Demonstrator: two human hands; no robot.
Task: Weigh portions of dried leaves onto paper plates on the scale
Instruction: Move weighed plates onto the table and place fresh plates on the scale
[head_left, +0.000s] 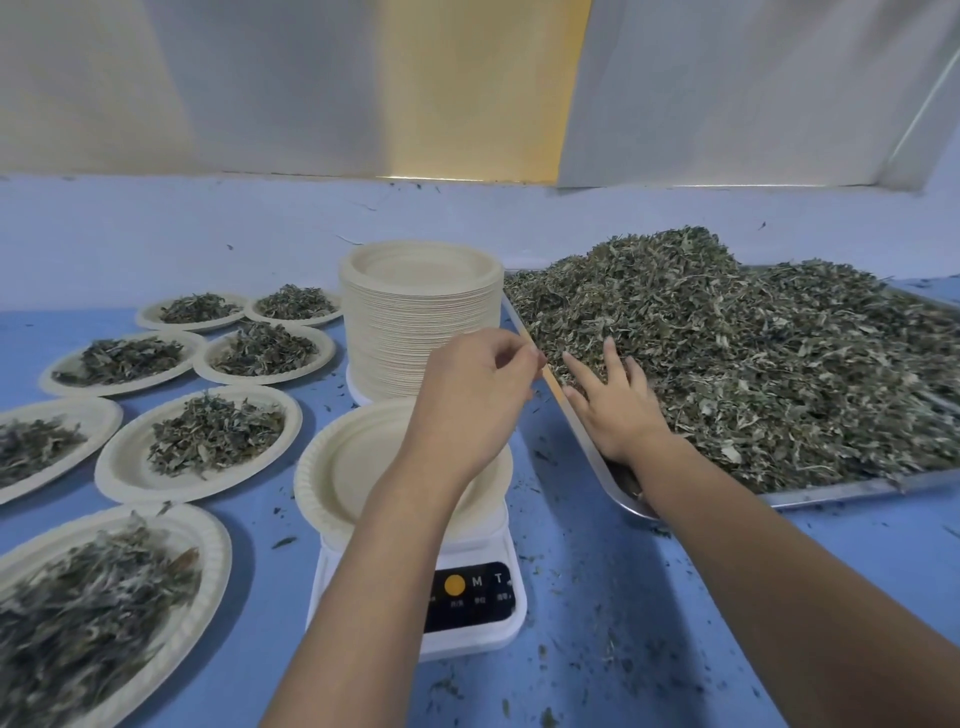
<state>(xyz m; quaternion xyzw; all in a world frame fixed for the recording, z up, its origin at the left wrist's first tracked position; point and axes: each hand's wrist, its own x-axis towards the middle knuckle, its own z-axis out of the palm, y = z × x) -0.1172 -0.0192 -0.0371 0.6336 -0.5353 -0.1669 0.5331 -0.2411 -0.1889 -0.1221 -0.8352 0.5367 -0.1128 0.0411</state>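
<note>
An empty paper plate (343, 467) sits on the white digital scale (467, 603) in the middle. Above its right side hovers my left hand (475, 395), fingers loosely curled and holding nothing that I can see. My right hand (615, 405) lies with straight, spread fingers on the dried leaves (753, 353) at the near left corner of the metal tray (831, 491). The leaves are heaped high across the tray.
A tall stack of empty paper plates (421, 317) stands behind the scale. Several plates with leaf portions (208, 436) cover the blue table at left. Leaf crumbs litter the table (597, 649) in front of the tray. A wall closes off the back.
</note>
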